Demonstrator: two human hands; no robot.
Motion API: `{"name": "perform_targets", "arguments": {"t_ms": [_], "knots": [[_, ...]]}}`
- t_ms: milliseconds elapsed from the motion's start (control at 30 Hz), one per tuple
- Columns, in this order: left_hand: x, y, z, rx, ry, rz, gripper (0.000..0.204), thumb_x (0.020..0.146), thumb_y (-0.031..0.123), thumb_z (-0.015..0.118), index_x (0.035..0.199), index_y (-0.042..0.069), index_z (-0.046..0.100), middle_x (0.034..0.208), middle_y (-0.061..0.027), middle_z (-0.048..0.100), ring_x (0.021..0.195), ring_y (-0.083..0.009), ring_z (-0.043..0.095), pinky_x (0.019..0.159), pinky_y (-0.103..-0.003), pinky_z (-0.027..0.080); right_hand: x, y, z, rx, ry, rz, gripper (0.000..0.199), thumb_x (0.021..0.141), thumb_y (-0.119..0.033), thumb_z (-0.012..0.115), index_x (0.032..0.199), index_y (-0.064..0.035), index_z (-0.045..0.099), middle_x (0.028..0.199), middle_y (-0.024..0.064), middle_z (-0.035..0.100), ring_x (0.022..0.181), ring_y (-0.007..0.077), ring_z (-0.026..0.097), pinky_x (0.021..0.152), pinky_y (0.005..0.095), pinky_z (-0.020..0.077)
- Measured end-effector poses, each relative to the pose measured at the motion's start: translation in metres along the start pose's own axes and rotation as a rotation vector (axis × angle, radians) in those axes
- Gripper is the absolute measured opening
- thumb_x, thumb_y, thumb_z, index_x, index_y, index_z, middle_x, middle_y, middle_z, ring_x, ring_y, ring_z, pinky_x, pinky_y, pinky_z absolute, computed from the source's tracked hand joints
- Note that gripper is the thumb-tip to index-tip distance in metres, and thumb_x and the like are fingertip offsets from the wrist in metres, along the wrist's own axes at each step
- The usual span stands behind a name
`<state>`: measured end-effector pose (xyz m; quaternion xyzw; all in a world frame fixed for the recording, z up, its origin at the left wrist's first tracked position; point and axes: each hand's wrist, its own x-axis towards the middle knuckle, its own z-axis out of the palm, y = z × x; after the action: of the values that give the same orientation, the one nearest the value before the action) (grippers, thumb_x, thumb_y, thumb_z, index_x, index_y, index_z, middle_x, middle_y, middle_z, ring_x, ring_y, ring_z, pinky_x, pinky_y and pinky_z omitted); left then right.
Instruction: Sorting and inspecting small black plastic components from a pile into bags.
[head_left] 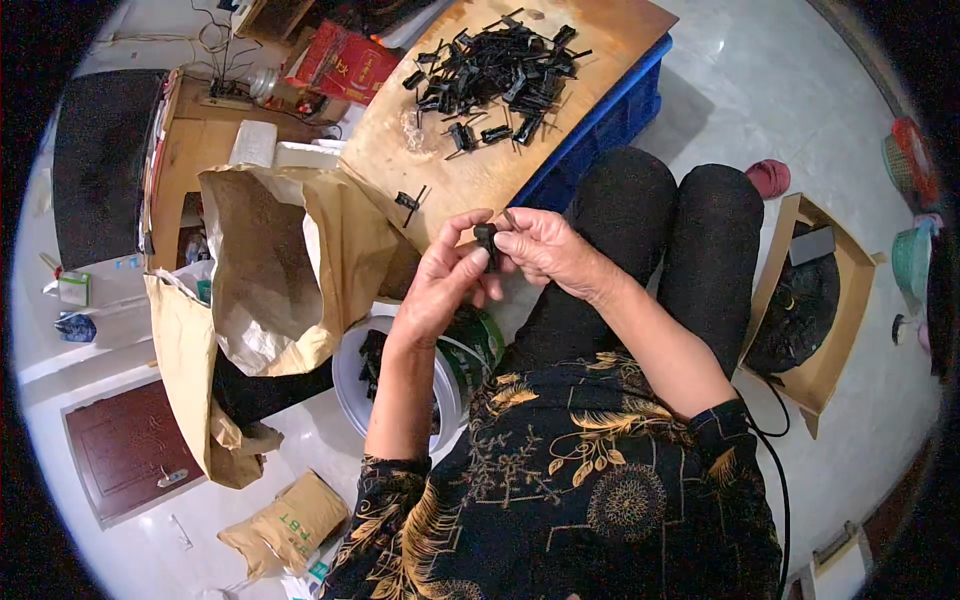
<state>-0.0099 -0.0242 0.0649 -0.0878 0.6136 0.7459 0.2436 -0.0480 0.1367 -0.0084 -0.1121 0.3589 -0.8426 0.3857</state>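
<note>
Between my two hands, above my lap, is a small black plastic part (486, 238). The thumb and fingers of my left hand (447, 272) are closed on it. My right hand (548, 250) pinches at its upper right side, where a short thin brownish piece (509, 217) sticks up; whether that belongs to the part I cannot tell. On the wooden board (380, 150) ahead, a pile of similar black parts (500, 65) with thin rods lies heaped. One single black part (408, 202) lies apart near the board's close edge.
A blue crate (610, 115) supports the board. To the left stands an open brown paper sack (350, 230), with a white bucket (352, 400) of black pieces below it. At right an open cardboard box (850, 320) holds a black bag. A folded brown bag (285, 525) lies on the floor.
</note>
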Motion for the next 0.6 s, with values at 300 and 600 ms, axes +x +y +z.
{"name": "perform_targets", "arguments": {"t_ms": [300, 600], "knots": [[0.004, -0.018, -0.004, 0.454, 0.116, 0.207, 0.031, 0.087, 0.005, 0.049, 0.117, 0.005, 0.038, 0.085, -0.0064, 0.056, 0.066, -0.0118, 0.057, 0.058, -0.022, 0.046, 0.006, 0.011, 0.009, -0.392, 0.118, -0.085, 0.02, 0.092, -0.02, 0.044, 0.088, -0.002, 0.053, 0.066, -0.001, 0.05, 0.06, 0.0069, 0.046, 0.053, 0.0251, 0.0412], [0.014, -0.018, -0.015, 0.362, 0.091, 0.084, 0.021, 0.088, 0.003, 0.045, 0.107, 0.004, 0.036, 0.076, -0.0069, 0.053, 0.066, -0.0125, 0.054, 0.058, -0.024, 0.047, 0.015, 0.026, 0.006, -0.592, 0.147, -0.185, 0.02, 0.094, -0.02, 0.04, 0.084, -0.0038, 0.047, 0.063, -0.0023, 0.043, 0.058, 0.0072, 0.042, 0.052, 0.0246, 0.0373]]}}
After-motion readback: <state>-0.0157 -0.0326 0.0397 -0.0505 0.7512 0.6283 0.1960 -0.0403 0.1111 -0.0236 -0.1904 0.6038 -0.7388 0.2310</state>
